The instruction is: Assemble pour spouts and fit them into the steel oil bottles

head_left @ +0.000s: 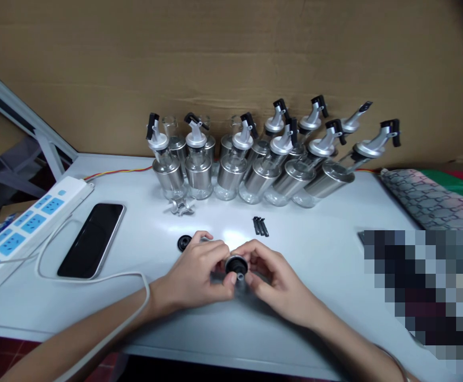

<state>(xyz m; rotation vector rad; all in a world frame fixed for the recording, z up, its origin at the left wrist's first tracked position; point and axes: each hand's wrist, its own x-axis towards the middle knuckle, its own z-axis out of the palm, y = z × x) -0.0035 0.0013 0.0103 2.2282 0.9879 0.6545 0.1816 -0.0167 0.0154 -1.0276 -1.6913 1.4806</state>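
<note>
Near the table's front, my left hand [209, 270] and my right hand [273, 278] both grip a bottle pour spout [237, 265] between thumbs and fingers. Its black stopper end and small tube face me; its other end is hidden. A round black stopper part [184, 243] lies just beyond my left hand. Farther back lie silver spout pieces [180, 207], in front of the bottles. Some small black flip caps [260, 226] lie side by side beyond my right hand.
Several glass bottles with steel sleeves [230, 174] stand along the cardboard wall [231, 63], many topped with spouts. A phone [92, 241] and a white power strip [32, 231] are on the left. A white cable [139, 276] crosses my left forearm. Patterned fabric [434, 199] lies at right.
</note>
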